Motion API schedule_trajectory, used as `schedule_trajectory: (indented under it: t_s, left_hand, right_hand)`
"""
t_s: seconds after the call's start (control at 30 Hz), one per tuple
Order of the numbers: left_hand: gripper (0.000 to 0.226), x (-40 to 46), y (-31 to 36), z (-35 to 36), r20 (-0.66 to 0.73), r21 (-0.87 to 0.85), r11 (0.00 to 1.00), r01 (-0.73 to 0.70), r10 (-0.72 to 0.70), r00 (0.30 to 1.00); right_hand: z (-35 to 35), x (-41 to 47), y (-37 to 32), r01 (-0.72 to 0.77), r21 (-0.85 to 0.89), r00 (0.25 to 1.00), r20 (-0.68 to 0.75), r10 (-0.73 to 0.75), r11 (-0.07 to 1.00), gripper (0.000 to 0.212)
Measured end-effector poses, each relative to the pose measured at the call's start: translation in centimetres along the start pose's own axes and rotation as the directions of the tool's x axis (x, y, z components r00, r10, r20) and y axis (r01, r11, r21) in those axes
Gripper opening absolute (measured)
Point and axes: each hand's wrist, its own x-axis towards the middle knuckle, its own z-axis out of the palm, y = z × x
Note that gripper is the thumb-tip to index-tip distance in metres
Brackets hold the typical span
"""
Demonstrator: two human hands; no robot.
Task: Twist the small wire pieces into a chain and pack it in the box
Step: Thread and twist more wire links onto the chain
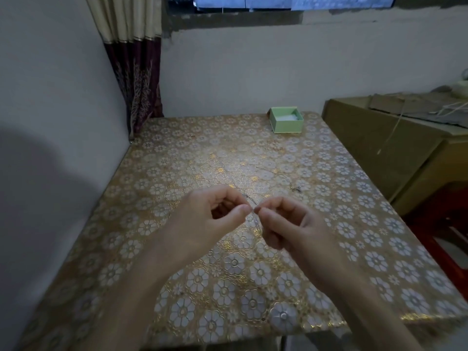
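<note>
Both hands meet above the table (177, 153): the left hand (215, 216) and the right hand (288, 224) each pinch the thin wire piece (253, 211) between thumb and forefinger, other fingers curled. Just beyond the hands, more wire (268, 171) lies loose on the floral cloth. Far ahead, slightly right of them, sits the open green box (287, 122).

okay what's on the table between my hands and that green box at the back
In the head view, thin wire pieces lie on the floral tablecloth between the hands and the green box; otherwise that stretch is bare cloth.
</note>
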Motion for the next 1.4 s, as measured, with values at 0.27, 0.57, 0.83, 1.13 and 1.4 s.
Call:
schedule_trajectory:
  t_s: [0.27,0.57,0.83,1.13,1.4]
  left_hand:
    - [0.009,-1.1,1.0,0.5,-0.034,-0.093,0.995,-0.048,0.045,0.998]
    - [0.009,-2.4,2.3,1.0,-0.092,-0.004,0.994,-0.112,0.111,0.99]
    - [0.016,-2.8,2.6,1.0,-0.098,0.263,0.936,-0.234,0.267,0.959]
    - [0.012,-2.5,1.9,1.2,-0.018,0.484,0.819,-0.309,0.362,0.932]
    - [0.016,-2.2,1.3,1.4,0.078,0.521,0.78,-0.346,0.359,0.93]
  right_hand:
    - [1.0,-1.5,-1.1,0.243,-0.31,0.967,0.004,-0.254,0.919,0.018]
    - [1.5,-2.1,-1.4,0.27,-0.413,0.948,-0.046,-0.316,0.87,0.015]
    - [1.6,-2.6,-1.6,0.271,-0.473,0.945,-0.038,-0.326,0.838,0.014]
    - [1.4,-3.0,-1.9,0.21,-0.559,0.958,-0.047,-0.284,0.802,0.015]
    - [1.5,-2.9,-1.7,0.152,-0.656,0.972,-0.035,-0.231,0.739,0.013]
